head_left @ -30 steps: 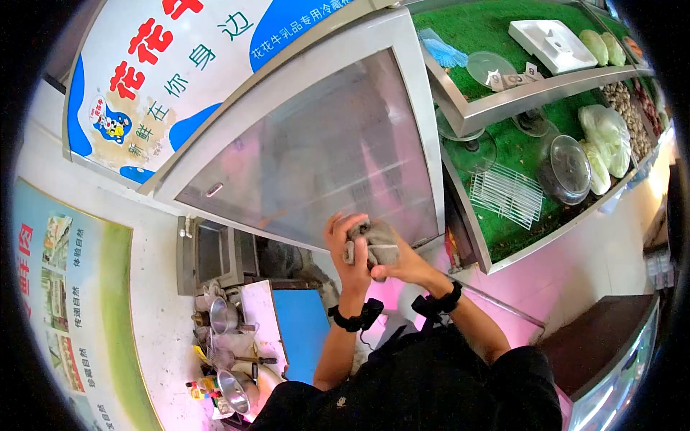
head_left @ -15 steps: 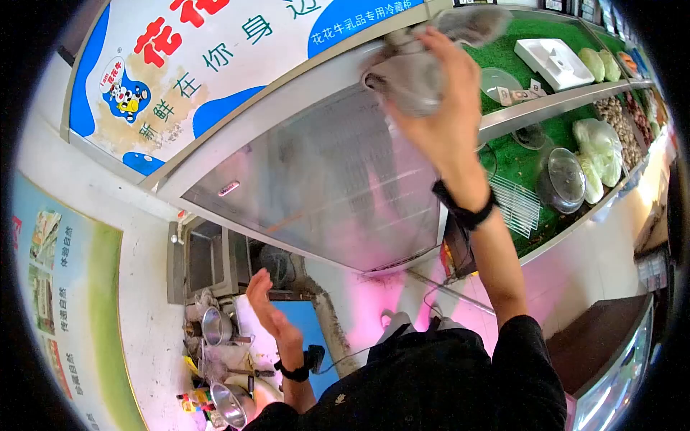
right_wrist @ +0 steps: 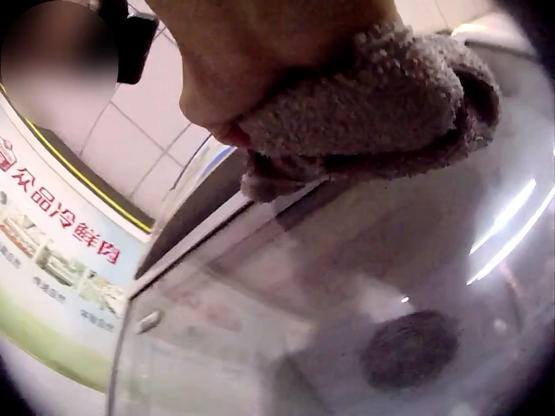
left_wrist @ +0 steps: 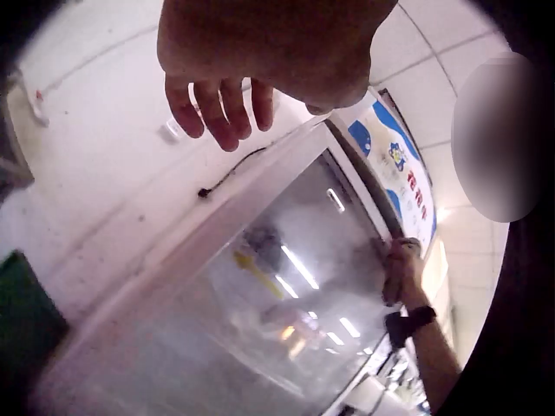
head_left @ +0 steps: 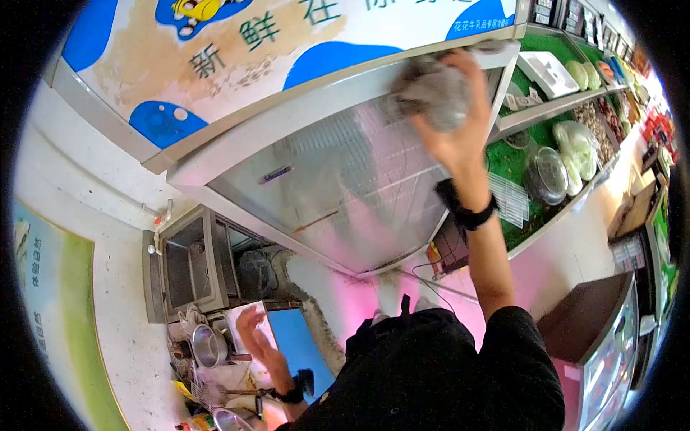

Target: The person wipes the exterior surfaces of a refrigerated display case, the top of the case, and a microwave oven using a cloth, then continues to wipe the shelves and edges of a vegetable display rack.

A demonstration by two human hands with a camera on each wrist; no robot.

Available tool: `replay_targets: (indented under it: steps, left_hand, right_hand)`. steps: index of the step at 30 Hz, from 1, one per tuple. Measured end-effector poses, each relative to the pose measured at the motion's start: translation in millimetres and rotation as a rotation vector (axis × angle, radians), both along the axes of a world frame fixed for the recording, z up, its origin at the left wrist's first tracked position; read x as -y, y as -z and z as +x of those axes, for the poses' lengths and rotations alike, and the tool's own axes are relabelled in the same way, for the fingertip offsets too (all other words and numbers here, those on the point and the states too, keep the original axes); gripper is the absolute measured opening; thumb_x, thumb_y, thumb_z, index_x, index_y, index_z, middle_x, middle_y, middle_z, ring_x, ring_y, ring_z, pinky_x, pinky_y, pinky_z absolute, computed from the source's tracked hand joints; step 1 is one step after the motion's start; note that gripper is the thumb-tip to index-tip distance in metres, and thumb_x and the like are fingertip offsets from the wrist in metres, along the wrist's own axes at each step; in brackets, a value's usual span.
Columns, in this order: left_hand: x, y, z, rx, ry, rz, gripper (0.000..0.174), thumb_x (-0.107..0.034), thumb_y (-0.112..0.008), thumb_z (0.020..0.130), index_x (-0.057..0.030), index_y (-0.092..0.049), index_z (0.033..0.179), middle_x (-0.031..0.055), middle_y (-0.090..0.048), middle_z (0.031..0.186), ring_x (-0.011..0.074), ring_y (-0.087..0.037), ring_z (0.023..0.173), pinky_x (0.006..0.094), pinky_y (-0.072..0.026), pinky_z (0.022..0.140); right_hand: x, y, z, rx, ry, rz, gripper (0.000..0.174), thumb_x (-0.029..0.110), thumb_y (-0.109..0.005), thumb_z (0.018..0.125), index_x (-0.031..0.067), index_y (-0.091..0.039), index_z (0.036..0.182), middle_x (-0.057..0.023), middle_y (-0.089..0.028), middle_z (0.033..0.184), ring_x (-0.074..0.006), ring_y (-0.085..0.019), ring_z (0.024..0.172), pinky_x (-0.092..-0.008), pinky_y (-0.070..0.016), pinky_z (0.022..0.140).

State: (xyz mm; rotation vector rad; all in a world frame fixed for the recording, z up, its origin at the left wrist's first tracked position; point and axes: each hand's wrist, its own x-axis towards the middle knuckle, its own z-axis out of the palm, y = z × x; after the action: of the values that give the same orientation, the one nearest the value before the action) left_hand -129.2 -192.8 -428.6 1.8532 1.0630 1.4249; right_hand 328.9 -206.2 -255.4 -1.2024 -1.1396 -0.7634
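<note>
My right hand grips a bunched grey cloth at the top of a fridge's glass door, close under the printed sign. In the right wrist view the fuzzy, folded cloth lies along the upper part of the glass, and most of the fingers are hidden. Down at the left, my left hand hangs away from the door and holds nothing. Its loosely bent fingers show in the left wrist view, in front of the white wall.
A sink and a blue board stand at lower left, beside metal bowls. To the right, green-lined shelves carry cabbages, a lidded bowl and a wire rack. A glass case stands at lower right.
Both hands were together on the cloth; then they parted. The right hand carried it up to the door's top, while the left dropped to the lower left. The view has shifted nearer the door.
</note>
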Motion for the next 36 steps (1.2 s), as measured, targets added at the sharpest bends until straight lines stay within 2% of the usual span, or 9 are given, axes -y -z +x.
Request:
replay_targets:
  steps: [2,8,13,16,19,24,29,32,36]
  left_hand:
    - [-36.3,3.4,20.8,0.061,0.074,0.051,0.051,-0.041,-0.047,0.103,0.0026,-0.053,0.13,0.0176,-0.055,0.128,0.0282,-0.054,0.118,0.0402,-0.044,0.101]
    - [-128.6,-71.7,113.8,0.136,0.116,0.349,0.047,-0.03,-0.044,0.107,0.0017,-0.043,0.141,0.0176,-0.047,0.144,0.0273,-0.046,0.132,0.0438,-0.0361,0.11]
    - [-143.5,-84.0,79.1,0.067,0.313,0.282,0.06,-0.034,-0.048,0.104,0.0017,-0.035,0.15,0.0214,-0.039,0.153,0.0307,-0.039,0.141,0.0435,-0.0288,0.115]
    - [-137.5,-65.1,78.3,-0.092,0.506,0.184,0.073,-0.044,-0.042,0.105,0.0032,-0.02,0.157,0.0215,-0.026,0.162,0.0316,-0.023,0.151,0.0416,-0.0155,0.121]
    - [-146.0,-50.5,74.6,-0.014,0.56,0.1,0.075,-0.049,-0.035,0.105,0.0018,-0.018,0.158,0.0208,-0.023,0.163,0.0298,-0.021,0.151,0.0411,-0.0133,0.122]
    - [-152.8,-35.7,29.4,0.079,0.553,-0.07,0.078,-0.062,-0.027,0.103,-0.0061,-0.028,0.157,0.0139,-0.027,0.163,0.0303,-0.025,0.15,0.0482,-0.0223,0.121]
    - [-135.2,-13.4,-22.8,0.1,0.354,-0.127,0.072,-0.06,-0.03,0.104,-0.0072,-0.041,0.151,0.0135,-0.039,0.156,0.0308,-0.037,0.144,0.0483,-0.0308,0.117]
    - [-128.7,27.8,-37.6,0.248,0.315,-0.271,0.069,-0.057,-0.031,0.105,-0.0067,-0.043,0.15,0.0135,-0.04,0.156,0.0314,-0.038,0.144,0.0476,-0.0322,0.116]
    - [-104.7,44.8,-12.6,0.386,0.293,-0.399,0.071,-0.057,-0.035,0.104,-0.008,-0.032,0.155,0.0164,-0.038,0.157,0.0325,-0.04,0.142,0.0482,-0.0362,0.114]
  right_hand:
    - [-24.7,4.1,-51.9,0.031,-0.092,0.021,0.069,0.024,-0.083,0.053,0.0052,-0.058,0.115,-0.0195,-0.059,0.121,-0.0392,-0.057,0.115,-0.0451,-0.0464,0.099]
    - [-57.1,54.5,-113.7,0.342,-0.194,-0.194,0.072,0.061,-0.066,0.077,0.0075,-0.06,0.124,-0.0155,-0.053,0.146,-0.0347,-0.055,0.124,-0.0457,-0.0409,0.105]
    - [-42.5,63.5,-75.6,-0.194,-0.192,0.184,0.07,-0.002,-0.073,0.07,0.0023,-0.046,0.134,-0.0228,-0.046,0.146,-0.0323,-0.051,0.131,-0.043,-0.0416,0.109]
    - [-69.9,59.0,-126.8,0.021,-0.052,0.144,0.07,0.003,-0.076,0.07,0.0027,-0.047,0.135,-0.0233,-0.045,0.147,-0.0375,-0.048,0.134,-0.0477,-0.0385,0.111]
    - [-104.3,83.8,-202.1,0.22,-0.32,-0.14,0.07,0.019,-0.082,0.066,0.0078,-0.057,0.13,-0.0219,-0.048,0.146,-0.042,-0.047,0.133,-0.0508,-0.0367,0.111]
    - [-78.2,71.5,-199.8,0.24,-0.36,-0.291,0.071,0.024,-0.084,0.063,0.0118,-0.06,0.129,-0.015,-0.055,0.141,-0.0443,-0.049,0.129,-0.0502,-0.0396,0.109]
    - [-77.0,19.8,-174.8,0.319,-0.117,0.052,0.061,0.026,-0.083,0.068,0.0084,-0.065,0.123,-0.0131,-0.06,0.139,-0.0385,-0.059,0.117,-0.0429,-0.0441,0.102]
    - [-95.8,28.7,-200.1,0.515,-0.358,-0.274,0.061,0.02,-0.076,0.068,0.0124,-0.062,0.127,-0.0079,-0.059,0.139,-0.0324,-0.054,0.126,-0.047,-0.0447,0.105]
    - [-109.8,103.9,-210.7,0.548,-0.351,-0.224,0.048,0.02,-0.072,0.072,0.0113,-0.065,0.119,-0.007,-0.062,0.127,-0.0315,-0.054,0.126,-0.0469,-0.0454,0.106]
